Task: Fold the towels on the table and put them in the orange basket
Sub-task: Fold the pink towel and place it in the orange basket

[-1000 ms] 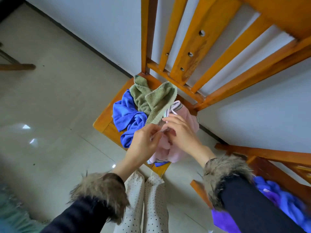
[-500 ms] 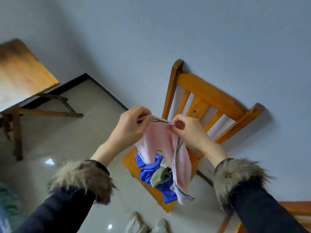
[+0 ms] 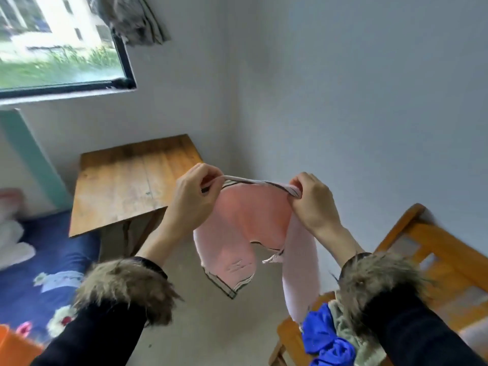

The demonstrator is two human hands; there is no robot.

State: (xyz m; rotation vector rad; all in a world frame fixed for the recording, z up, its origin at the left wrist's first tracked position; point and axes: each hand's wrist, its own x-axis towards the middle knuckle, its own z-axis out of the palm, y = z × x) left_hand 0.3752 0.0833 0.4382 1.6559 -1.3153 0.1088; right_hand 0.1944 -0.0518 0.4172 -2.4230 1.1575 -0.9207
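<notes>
A pink towel (image 3: 248, 223) with striped edges hangs in the air in front of me. My left hand (image 3: 192, 199) pinches its top edge on the left, and my right hand (image 3: 313, 202) pinches the same edge on the right. The towel droops below in loose folds. A blue towel (image 3: 324, 336) and a green towel (image 3: 351, 336) lie bunched on the wooden chair (image 3: 433, 254) at the lower right. A corner of the orange basket (image 3: 13, 347) shows at the bottom left. The wooden table (image 3: 124, 180) stands behind my left hand.
A window (image 3: 60, 40) sits high on the left wall with a grey cloth (image 3: 132, 19) hanging beside it. A bed with a dark blue floral cover (image 3: 50, 273) lies at the left. Grey floor (image 3: 224, 326) spreads between table and chair.
My view has swung up and to the left, away from the chair toward the table. Both hands lifted the pink towel off the chair pile and drew apart along its top edge.
</notes>
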